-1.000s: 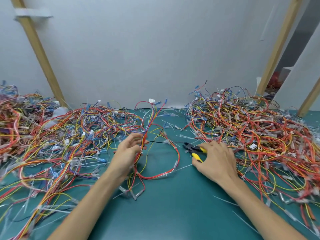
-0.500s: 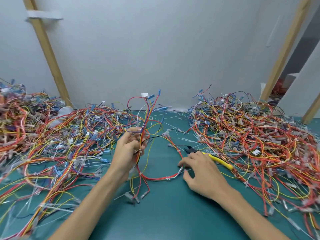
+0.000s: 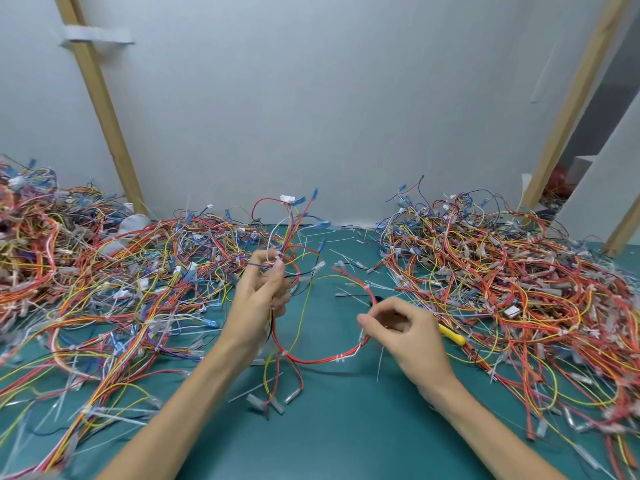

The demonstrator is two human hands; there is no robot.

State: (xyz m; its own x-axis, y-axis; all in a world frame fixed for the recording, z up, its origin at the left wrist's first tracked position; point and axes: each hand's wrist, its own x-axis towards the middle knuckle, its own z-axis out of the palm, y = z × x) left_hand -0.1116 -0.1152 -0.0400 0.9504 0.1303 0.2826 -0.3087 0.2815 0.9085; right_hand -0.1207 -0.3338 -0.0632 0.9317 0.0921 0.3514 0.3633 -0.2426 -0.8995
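My left hand (image 3: 260, 299) grips a wire harness (image 3: 313, 358) of red, yellow and blue wires, raised above the green table (image 3: 346, 438). The harness fans upward to a white connector (image 3: 287, 199) and loops down and right in a red arc. My right hand (image 3: 407, 332) pinches that red arc, where a thin white cable tie (image 3: 380, 363) hangs down. Yellow-handled cutters (image 3: 450, 334) lie on the table just behind my right hand, their black jaws partly hidden.
A large tangle of wires (image 3: 104, 271) covers the table's left side and another wire pile (image 3: 519, 278) covers the right. Cut cable-tie pieces lie scattered in the middle. A grey wall with slanted wooden battens (image 3: 104, 109) stands close behind.
My right hand left the yellow cutters on the table and moved left onto the red loop. My left hand lifted the harness higher.
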